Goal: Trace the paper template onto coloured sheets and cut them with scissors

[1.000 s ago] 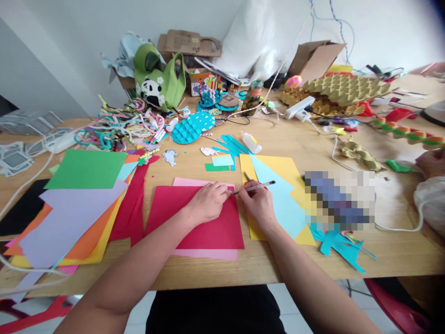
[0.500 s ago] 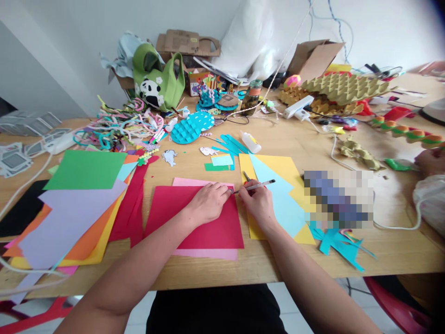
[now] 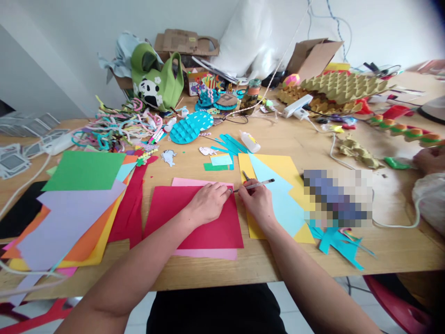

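Observation:
A red sheet of paper (image 3: pixel 208 229) lies over a pink sheet (image 3: pixel 208 253) in front of me. My left hand (image 3: pixel 208 202) rests on the red sheet near its top right corner, fingers bent together around something small and round that I cannot make out. My right hand (image 3: pixel 257 199) grips a pen (image 3: pixel 264 182), whose tip points left to the fingertips of my left hand. Under my right forearm lie yellow paper (image 3: pixel 283 164) and light blue paper (image 3: pixel 278 190). Scissors (image 3: pixel 245 175) show partly just behind my right hand.
Coloured sheets (image 3: pixel 86 171) are stacked at the left. Blue scraps (image 3: pixel 339 246) lie at the right. Behind are a glue bottle (image 3: pixel 250 141), paper fish (image 3: pixel 168 157), pipe cleaners (image 3: pixel 111 125) and a green bag (image 3: pixel 170 83). Another person's hand (image 3: pixel 429 160) is at the right edge.

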A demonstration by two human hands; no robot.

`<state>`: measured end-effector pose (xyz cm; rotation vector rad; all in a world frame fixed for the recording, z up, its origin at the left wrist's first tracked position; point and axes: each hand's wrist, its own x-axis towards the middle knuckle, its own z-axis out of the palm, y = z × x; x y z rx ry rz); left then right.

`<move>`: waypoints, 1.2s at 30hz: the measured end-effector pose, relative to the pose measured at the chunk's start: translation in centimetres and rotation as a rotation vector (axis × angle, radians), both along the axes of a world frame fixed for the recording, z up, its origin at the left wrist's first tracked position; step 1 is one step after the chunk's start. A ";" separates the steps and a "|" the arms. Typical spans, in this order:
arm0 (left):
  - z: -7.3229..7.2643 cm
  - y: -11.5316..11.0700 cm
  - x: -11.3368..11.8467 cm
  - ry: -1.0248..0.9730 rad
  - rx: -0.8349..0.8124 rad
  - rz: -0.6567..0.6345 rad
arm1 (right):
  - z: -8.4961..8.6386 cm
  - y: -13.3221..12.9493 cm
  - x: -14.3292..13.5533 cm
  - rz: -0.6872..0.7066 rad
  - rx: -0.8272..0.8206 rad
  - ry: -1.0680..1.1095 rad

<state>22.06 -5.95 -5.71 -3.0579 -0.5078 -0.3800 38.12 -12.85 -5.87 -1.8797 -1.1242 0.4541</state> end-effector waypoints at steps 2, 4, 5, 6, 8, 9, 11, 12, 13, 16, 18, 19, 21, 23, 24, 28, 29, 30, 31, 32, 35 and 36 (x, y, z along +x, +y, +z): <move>0.0 0.0 0.0 0.006 0.007 0.004 | 0.0 0.0 0.0 -0.002 -0.005 -0.005; 0.0 0.0 0.0 0.007 0.012 0.006 | 0.1 0.0 0.0 -0.001 -0.010 -0.006; -0.1 -0.1 0.0 0.007 0.013 0.007 | 0.1 0.0 0.0 0.001 -0.013 -0.004; -0.1 -0.1 0.0 0.005 0.013 0.006 | 0.1 0.0 0.0 0.002 -0.016 -0.003; -0.1 -0.1 0.0 0.001 0.010 0.008 | 0.1 0.0 0.0 0.004 -0.022 -0.005; -0.1 -0.1 0.0 0.001 0.007 0.008 | 0.1 0.0 0.0 0.003 -0.023 -0.008; 0.0 -0.1 0.0 0.002 0.003 0.011 | 0.2 0.0 -0.1 -0.007 -0.005 -0.012; 0.0 -0.1 0.0 0.005 0.001 0.016 | 0.3 0.0 -0.2 -0.016 0.012 -0.008; 0.1 -0.2 0.0 0.010 -0.002 0.021 | 0.4 -0.1 -0.2 -0.024 0.028 0.004; 0.4 -0.3 -0.1 0.028 -0.013 0.041 | 1.0 -0.1 -0.2 -0.022 0.052 0.078; 0.6 -0.4 -0.1 0.038 -0.025 0.049 | 1.6 0.1 0.2 0.016 0.016 0.120; 0.6 -0.4 -0.1 0.040 -0.031 0.053 | 1.9 0.3 0.4 0.042 -0.008 0.128; 0.6 -0.4 -0.1 0.041 -0.042 0.057 | 2.5 0.8 0.9 0.089 -0.047 0.109; 0.6 -0.4 -0.2 0.037 -0.047 0.062 | 2.9 1.6 1.3 0.116 -0.070 0.068; 0.5 -0.4 -0.2 0.033 -0.049 0.063 | 3.0 2.1 1.4 0.127 -0.084 0.047; 0.5 -0.5 -0.1 0.020 -0.065 0.072 | 2.5 3.4 1.0 0.160 -0.144 -0.029; 0.5 -0.5 -0.1 0.020 -0.070 0.072 | 2.3 3.6 0.9 0.162 -0.148 -0.051; 0.6 -0.5 -0.1 0.024 -0.073 0.072 | 2.0 3.7 0.7 0.162 -0.148 -0.075; 0.6 -0.5 -0.1 0.028 -0.076 0.071 | 1.7 3.7 0.6 0.164 -0.147 -0.098; 0.7 -0.5 0.0 0.033 -0.077 0.070 | 1.5 3.7 0.5 0.167 -0.146 -0.119; 0.8 -0.5 0.0 0.039 -0.073 0.076 | 1.2 3.5 0.5 0.164 -0.144 -0.149; 0.8 -0.6 0.0 0.038 -0.069 0.078 | 1.1 3.5 0.5 0.158 -0.142 -0.150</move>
